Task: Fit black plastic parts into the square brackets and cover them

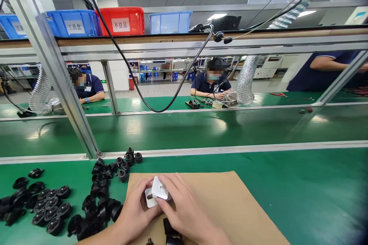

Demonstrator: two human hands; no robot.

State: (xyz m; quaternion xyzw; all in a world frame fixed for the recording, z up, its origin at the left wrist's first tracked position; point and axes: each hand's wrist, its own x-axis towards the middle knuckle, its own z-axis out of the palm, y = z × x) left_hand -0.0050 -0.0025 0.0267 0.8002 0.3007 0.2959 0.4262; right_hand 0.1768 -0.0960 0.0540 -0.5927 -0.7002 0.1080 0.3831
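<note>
Over a sheet of brown cardboard (224, 199), my hands meet near the lower middle of the view. My left hand (136, 206) is closed around a white plastic part with a dark opening (150, 198). Between the thumb and fingers of my right hand (185, 210) is a second white piece with rounded corners (160, 189). The two pieces overlap; whether they are joined I cannot tell. Below my right hand lie black parts (172, 233) on the cardboard, partly hidden by it.
Several round black parts (51, 208) and a pile of black fittings (100, 199) cover the green bench at left. A metal post (69, 84) rises behind them. A black cable (138, 84) hangs ahead. Co-workers (211, 78) sit across the bench, under a shelf with bins (120, 21).
</note>
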